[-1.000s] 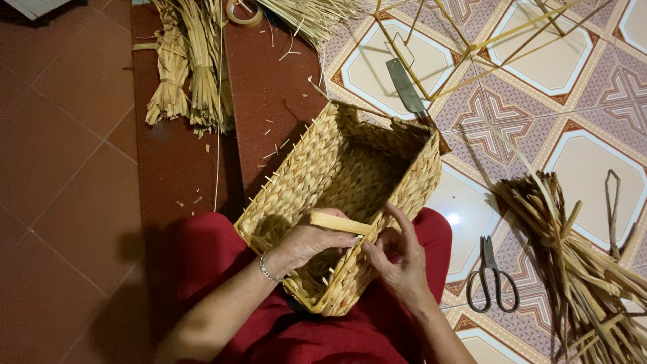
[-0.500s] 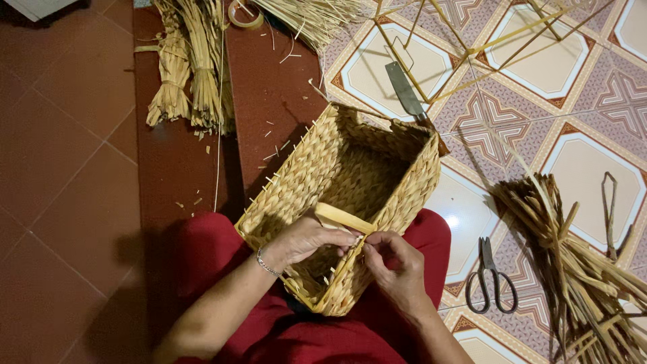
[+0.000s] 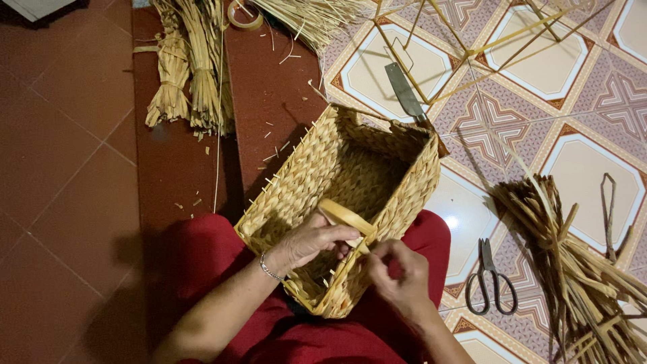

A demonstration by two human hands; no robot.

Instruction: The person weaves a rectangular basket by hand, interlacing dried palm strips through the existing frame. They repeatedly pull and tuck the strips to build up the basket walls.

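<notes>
A rectangular woven straw basket [image 3: 317, 168] rests on my lap, its open top facing up. A flat pale fibre strip [image 3: 340, 216] arcs over the near rim. My left hand [image 3: 310, 241], with a thin bracelet at the wrist, reaches inside the basket and pinches that strip against the near wall. My right hand [image 3: 399, 273] sits outside the basket's near right corner, fingertips closed on the strip's end at the rim. Short stub ends stick out of the weave along the rim.
Black-handled scissors [image 3: 490, 283] lie on the patterned tile to the right, beside a pile of dried fibre strips [image 3: 573, 269]. A knife blade [image 3: 404, 91] lies beyond the basket. Straw bundles [image 3: 185, 67] and a tape roll [image 3: 244, 15] are at top left; a wire frame [image 3: 472, 47] is at top.
My right hand has slid from the basket's rim down to its near right corner. The left hand has closed more tightly on the strip, which now arcs higher above the rim.
</notes>
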